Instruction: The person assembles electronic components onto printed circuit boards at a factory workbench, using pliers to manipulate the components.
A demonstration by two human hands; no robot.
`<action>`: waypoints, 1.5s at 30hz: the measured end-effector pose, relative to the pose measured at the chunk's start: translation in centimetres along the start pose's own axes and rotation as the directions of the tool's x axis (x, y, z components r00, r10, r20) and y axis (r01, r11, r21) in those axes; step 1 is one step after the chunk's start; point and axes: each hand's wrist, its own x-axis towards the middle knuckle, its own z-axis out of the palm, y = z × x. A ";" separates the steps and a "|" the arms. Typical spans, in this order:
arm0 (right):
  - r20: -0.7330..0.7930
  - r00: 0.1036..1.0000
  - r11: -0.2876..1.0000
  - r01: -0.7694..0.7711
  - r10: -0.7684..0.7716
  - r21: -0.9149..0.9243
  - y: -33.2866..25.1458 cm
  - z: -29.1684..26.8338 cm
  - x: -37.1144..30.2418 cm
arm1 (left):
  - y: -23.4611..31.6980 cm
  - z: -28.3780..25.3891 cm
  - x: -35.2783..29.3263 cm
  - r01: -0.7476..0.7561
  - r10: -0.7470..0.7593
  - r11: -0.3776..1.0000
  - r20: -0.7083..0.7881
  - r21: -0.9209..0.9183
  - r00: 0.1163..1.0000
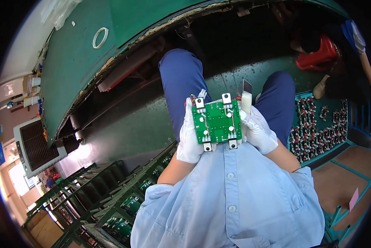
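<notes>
A green circuit board (217,122) is held level in front of my shirt, above my lap. Black transistors with metal tabs stick out past its far and near edges. White-gloved, my left hand (189,139) grips the board's left edge, and coloured wires with a white connector (201,94) show beside its fingertips. My right hand (259,131), gloved too, is closed at the right edge. Between its thumb and fingers stands a small tool with a white handle (246,103) and a dark flat tip; its exact kind is unclear. The board's underside and several fingers are hidden.
At right, a tray (317,128) holds rows of small boards. Racks with more green boards (129,204) stand at lower left. A green table (76,58) bearing a roll of tape (100,38) lies at upper left. Another person's arm (367,66) shows at far right.
</notes>
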 end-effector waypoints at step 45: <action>0.466 0.823 -0.043 0.479 -0.326 -0.877 -5.1 -0.5 -0.1 | 0.3 -0.3 -1.8 -0.159 0.154 0.933 0.044 0.322 0.987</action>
